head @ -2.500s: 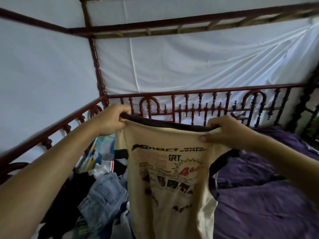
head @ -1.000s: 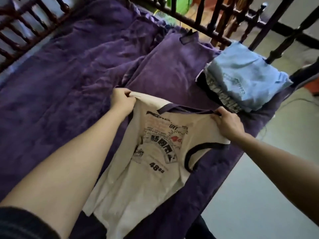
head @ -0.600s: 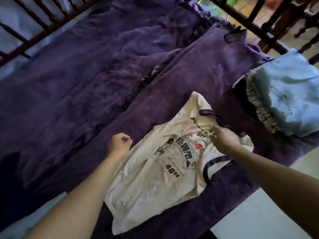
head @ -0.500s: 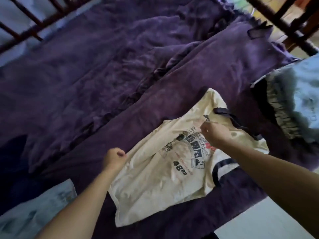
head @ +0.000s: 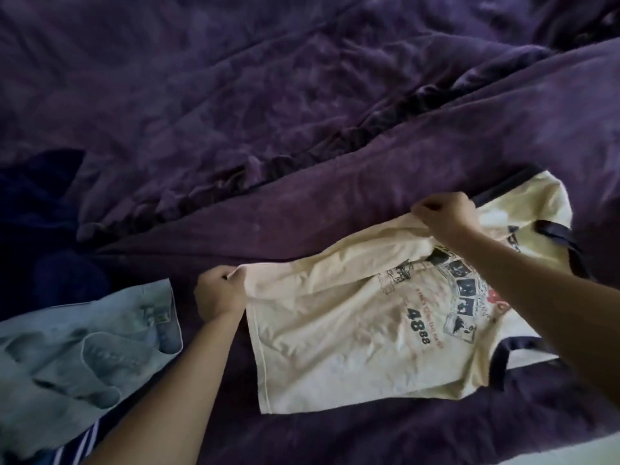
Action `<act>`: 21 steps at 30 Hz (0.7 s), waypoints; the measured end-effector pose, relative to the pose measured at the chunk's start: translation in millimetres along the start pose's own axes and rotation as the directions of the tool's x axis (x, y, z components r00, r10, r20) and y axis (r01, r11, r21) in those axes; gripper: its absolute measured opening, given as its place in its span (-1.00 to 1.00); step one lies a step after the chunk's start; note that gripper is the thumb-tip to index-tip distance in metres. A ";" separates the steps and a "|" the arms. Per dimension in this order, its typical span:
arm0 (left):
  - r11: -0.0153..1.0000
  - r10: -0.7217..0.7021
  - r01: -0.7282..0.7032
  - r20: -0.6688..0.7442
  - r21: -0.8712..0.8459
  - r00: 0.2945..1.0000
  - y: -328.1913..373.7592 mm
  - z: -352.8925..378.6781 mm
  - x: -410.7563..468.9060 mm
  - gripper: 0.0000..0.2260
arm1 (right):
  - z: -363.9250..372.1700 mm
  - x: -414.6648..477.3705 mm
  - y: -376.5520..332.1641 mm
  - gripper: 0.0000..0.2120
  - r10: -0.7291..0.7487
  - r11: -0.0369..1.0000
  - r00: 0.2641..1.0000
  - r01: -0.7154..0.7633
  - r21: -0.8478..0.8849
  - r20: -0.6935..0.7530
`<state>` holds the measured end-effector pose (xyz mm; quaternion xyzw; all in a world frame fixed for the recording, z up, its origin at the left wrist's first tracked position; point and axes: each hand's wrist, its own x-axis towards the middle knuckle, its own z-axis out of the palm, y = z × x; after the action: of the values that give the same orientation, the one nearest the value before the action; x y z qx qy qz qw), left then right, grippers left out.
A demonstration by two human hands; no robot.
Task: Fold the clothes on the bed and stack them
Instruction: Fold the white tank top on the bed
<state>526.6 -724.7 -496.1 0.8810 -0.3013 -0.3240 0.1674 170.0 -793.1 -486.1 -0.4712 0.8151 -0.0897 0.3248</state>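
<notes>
Left hand (head: 219,293), right hand (head: 446,216) — shirt (head: 335,337) (edge)

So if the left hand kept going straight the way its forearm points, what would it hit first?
Probably just the purple bedspread, then its ruffled ridge farther on. The left hand pinches the hem corner of the cream shirt, so the shirt lies beside that line. Depth is uncertain.

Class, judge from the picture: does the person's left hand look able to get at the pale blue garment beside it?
Probably yes: the pale blue garment lies close beside the left hand on the purple bedcover with nothing between them, though that hand pinches a hem corner of the cream T-shirt.
</notes>
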 end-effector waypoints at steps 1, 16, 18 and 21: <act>0.997 0.081 -0.080 -0.021 0.018 0.997 10.6 -6.3 6.2 -0.86 | -8.8 4.8 -9.0 -0.84 -0.015 0.999 0.999 0.017 0.034 -0.049; 0.973 0.227 -0.230 -0.057 -0.034 0.972 -4.1 22.0 28.2 -0.59 | 1.4 15.0 11.7 -0.52 -0.092 0.995 0.990 0.088 -0.043 -0.105; 0.987 0.160 -0.159 0.033 -0.003 0.987 -45.1 16.9 -20.0 -0.55 | 1.2 -31.9 41.0 -0.58 -0.029 1.000 0.990 0.028 -0.006 -0.141; 0.996 -0.088 0.081 0.187 0.044 0.978 -100.0 9.5 -88.7 -0.48 | 9.6 -96.4 95.7 -0.66 0.133 0.991 0.979 -0.127 0.050 -0.154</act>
<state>508.4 -592.7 -510.4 0.8613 -0.2839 -0.4072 0.1080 141.2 -660.2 -493.9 -0.4019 0.8653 -0.1212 0.2741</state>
